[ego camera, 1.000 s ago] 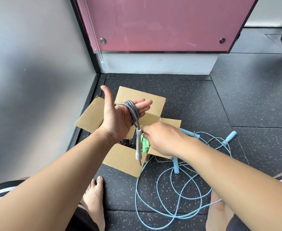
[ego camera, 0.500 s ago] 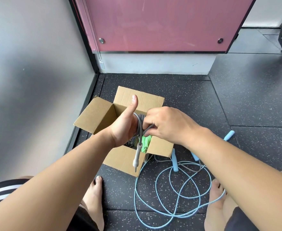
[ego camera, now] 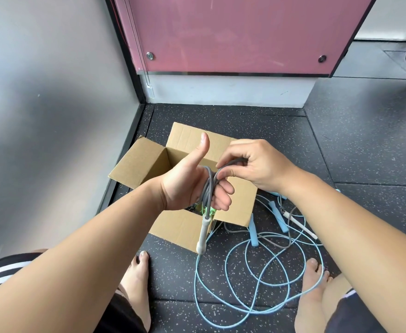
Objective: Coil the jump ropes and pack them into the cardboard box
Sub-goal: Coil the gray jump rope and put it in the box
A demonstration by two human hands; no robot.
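Left hand: thumb up, fingers curled round coiled grey jump rope; right hand pinches its strands, above open brown cardboard box

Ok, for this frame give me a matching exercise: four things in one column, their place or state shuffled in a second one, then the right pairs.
Things:
1. grey jump rope
2. light blue jump rope
3. cardboard box
4. right hand

Place or state:
a. lies loose on the floor
b. pinches a grey strand
c. wound round the left hand
d. stands on the floor with its flaps open

Pairs: 1-c, 2-a, 3-d, 4-b
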